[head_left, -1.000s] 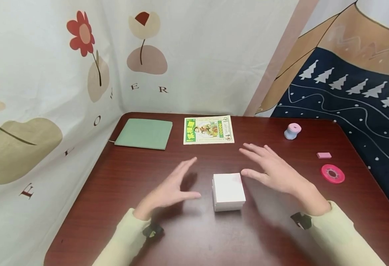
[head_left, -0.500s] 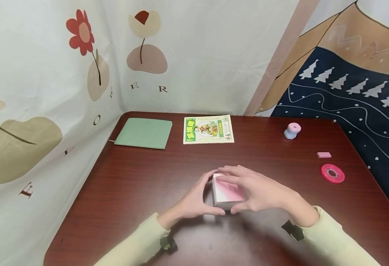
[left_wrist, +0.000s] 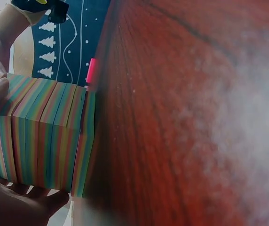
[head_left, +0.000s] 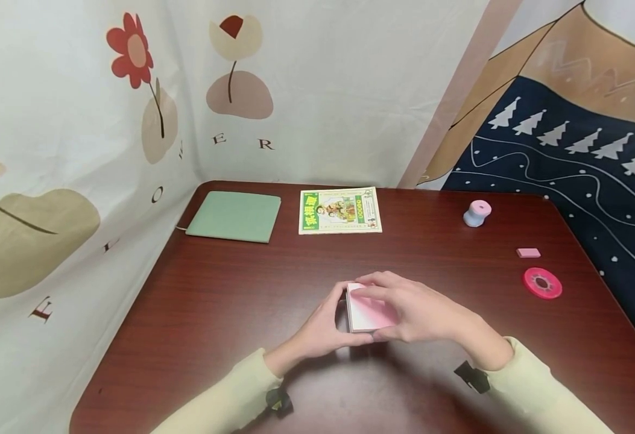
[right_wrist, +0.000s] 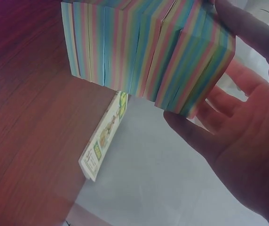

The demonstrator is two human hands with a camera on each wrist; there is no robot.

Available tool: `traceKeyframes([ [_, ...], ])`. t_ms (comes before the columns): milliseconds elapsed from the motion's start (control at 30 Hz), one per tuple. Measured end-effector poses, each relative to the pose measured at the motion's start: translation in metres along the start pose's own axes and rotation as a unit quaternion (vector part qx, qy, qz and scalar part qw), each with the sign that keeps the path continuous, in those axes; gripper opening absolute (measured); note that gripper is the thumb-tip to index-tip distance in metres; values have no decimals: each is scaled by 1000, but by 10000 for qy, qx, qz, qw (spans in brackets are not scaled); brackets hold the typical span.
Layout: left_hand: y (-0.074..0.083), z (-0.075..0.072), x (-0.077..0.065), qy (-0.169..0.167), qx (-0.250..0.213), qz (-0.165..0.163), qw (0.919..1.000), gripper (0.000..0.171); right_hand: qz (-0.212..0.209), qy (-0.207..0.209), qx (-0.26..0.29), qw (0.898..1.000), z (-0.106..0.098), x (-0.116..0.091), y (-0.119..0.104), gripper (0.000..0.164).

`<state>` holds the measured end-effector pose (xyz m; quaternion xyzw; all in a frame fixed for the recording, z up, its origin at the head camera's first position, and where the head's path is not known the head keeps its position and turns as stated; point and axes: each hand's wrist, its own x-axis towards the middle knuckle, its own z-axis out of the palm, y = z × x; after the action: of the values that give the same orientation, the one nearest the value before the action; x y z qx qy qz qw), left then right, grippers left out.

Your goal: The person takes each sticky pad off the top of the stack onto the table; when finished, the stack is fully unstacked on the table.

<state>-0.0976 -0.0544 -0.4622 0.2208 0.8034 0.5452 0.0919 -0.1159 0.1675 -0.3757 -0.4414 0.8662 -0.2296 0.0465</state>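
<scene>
White and pink on top, rainbow-striped down the sides: paper stack (head_left: 364, 317), just below the middle of the head frame. Held between left hand (head_left: 321, 328) and right hand (head_left: 420, 308), with fingers bent round it and thumbs at the near edge. Partly hidden under right-hand fingers on top. Hard to tell whether touching the table (head_left: 230, 289). Cut off at the bottom: pale sleeves (head_left: 225, 389).

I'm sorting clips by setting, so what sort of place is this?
Probably an indoor desk nook, perhaps screened off: a flower-printed hanging and a tree-printed hanging close in a reddish-brown table, and a green notebook lies on it. Home or studio, I can't tell.
</scene>
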Motion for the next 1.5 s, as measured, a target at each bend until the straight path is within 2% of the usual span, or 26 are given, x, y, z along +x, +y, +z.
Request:
traceKeyframes([
  [200, 2, -1, -2, 26, 3, -103, 9999, 82, -79, 98, -10, 9999, 0, 3, 1, 66],
  [333, 1, -2, -1, 19, -54, -26, 10000, 84, -59, 119, 67, 9999, -4, 3, 1, 64],
  [433, 1, -3, -1, 22, -107, 30, 9999, 86, -37, 204, 302, 9993, -12, 3, 5, 65],
  [533, 1, -3, -1, 49, -70, -4, 10000, 85, 67, 377, 756, 9964, -23, 4, 14, 66],
  [667, 1, -4, -2, 73, -48, -64, 9999, 84, 554, 879, 991, 9896, -35, 5, 42, 69],
  [767, 0, -3, -2, 57, -94, -70, 9999, 83, 1191, 1279, 641, 9825, -36, 5, 74, 71],
  [867, 0, -2, -1, 25, -86, -49, 9999, 82, 1920, 1455, 271, 9702, -27, 6, 112, 72],
  [1000, 1, -1, 0, -18, -70, -63, 10000, 82, 2702, 1396, 50, 9526, -13, 6, 156, 72],
  [1133, 3, -2, 1, -67, -76, -127, 9999, 83, 3121, 1183, -11, 9426, -6, 4, 180, 72],
  [1300, 3, -2, 1, -80, -65, -126, 9999, 83, 3285, 894, 4, 9403, -4, 5, 191, 71],
  [1500, 2, -3, 1, -61, -74, -123, 9999, 84, 3282, 609, 64, 9426, -5, 10, 190, 69],
])
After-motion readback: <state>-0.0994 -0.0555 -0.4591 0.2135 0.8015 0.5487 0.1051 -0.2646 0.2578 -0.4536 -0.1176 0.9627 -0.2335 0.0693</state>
